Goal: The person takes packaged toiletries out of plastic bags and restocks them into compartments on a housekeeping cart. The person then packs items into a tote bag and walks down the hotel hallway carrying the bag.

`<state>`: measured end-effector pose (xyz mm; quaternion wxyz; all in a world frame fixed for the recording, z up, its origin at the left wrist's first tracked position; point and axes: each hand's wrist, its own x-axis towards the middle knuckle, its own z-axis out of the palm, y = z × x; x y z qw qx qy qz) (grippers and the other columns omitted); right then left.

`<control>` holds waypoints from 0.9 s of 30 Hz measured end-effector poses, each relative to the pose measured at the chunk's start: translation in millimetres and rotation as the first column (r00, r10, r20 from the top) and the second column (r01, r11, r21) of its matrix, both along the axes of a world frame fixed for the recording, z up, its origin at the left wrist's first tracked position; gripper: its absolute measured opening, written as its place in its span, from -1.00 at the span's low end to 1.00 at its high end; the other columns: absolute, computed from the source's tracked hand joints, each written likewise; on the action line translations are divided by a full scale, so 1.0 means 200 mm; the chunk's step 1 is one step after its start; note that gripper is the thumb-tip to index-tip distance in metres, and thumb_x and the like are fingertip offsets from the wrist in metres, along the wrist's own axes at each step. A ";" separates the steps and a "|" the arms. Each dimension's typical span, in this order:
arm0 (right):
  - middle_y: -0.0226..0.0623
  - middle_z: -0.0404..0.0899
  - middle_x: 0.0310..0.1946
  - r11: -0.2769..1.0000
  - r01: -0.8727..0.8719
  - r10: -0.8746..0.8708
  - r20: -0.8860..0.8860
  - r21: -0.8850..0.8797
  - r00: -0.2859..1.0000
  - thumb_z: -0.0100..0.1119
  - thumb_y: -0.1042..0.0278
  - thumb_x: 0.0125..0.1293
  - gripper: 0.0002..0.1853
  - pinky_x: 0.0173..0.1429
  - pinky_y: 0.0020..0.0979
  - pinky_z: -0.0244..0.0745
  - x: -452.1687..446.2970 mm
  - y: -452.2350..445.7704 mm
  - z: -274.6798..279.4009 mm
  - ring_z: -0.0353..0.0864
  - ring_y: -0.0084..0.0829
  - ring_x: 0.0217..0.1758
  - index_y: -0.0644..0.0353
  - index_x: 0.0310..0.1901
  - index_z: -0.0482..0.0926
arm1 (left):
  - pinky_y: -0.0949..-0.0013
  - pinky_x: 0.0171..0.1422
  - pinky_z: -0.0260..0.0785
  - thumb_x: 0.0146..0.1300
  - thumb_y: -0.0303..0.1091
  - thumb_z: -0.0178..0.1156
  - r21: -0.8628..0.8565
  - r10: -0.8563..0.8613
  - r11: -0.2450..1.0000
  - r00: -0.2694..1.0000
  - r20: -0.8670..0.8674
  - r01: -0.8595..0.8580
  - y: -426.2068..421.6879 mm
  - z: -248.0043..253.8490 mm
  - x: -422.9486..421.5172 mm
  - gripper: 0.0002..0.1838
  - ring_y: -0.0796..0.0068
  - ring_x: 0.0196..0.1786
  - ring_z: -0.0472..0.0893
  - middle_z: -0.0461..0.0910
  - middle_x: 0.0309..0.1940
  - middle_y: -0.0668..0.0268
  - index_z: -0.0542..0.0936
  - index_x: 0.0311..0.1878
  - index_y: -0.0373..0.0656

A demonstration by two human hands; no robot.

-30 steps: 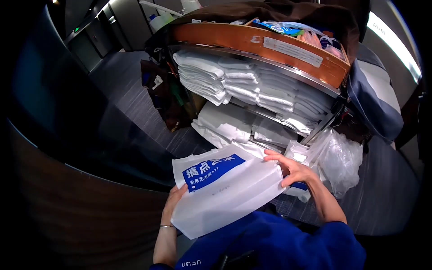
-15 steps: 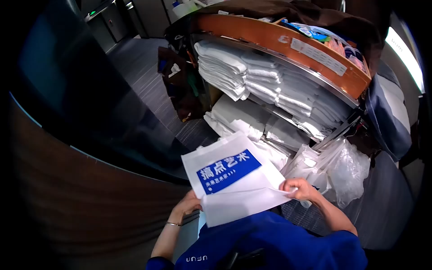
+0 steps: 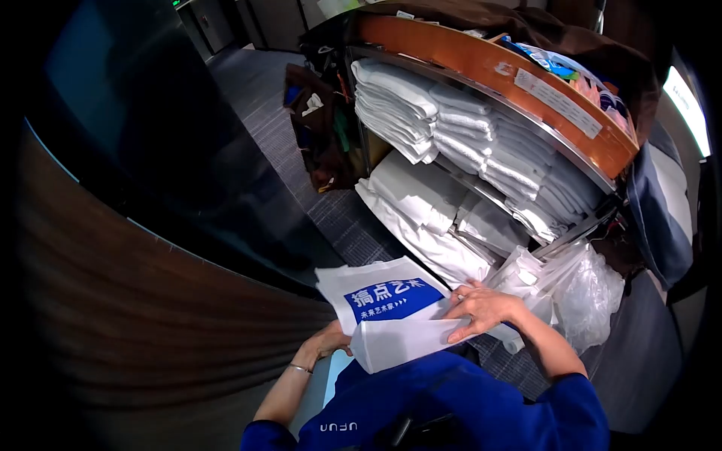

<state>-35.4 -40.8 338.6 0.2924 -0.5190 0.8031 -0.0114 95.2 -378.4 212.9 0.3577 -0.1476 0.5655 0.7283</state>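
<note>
A white bag (image 3: 402, 342) with a blue printed panel (image 3: 391, 299) lies across both my hands in front of my blue top. Its lower part is folded up over the print. My left hand (image 3: 329, 340) closes on the bag's left edge, with the fingertips hidden behind it. At the right side, my right hand (image 3: 481, 308) has its fingers apart around the edge, the thumb on the folded flap and the other fingers over the upper part.
Ahead stands a cart with an orange-brown drawer (image 3: 481, 68), stacked white towels (image 3: 395, 109) and folded white linens (image 3: 421, 195). Clear plastic bags (image 3: 587, 301) hang at its right. A dark bag (image 3: 323, 135) is at its left. A dark panel (image 3: 165, 150) stands at left.
The bag's lower part has been folded up over the print. My right hand let its grip loosen, then spread over the right edge. The view has shifted, so the cart appears further right.
</note>
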 end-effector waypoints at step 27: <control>-0.21 0.51 -0.47 0.751 0.657 -0.490 0.613 -0.063 0.619 0.18 0.05 0.26 -0.65 -0.17 -0.31 0.39 0.28 0.11 -0.44 0.48 -0.25 -0.36 0.21 -0.17 0.58 | 0.32 0.21 0.36 0.02 -0.56 0.33 0.110 0.143 0.984 0.990 -0.015 -0.141 0.22 0.12 -0.06 -0.37 0.37 0.08 0.52 0.52 0.04 0.25 0.37 0.22 -0.21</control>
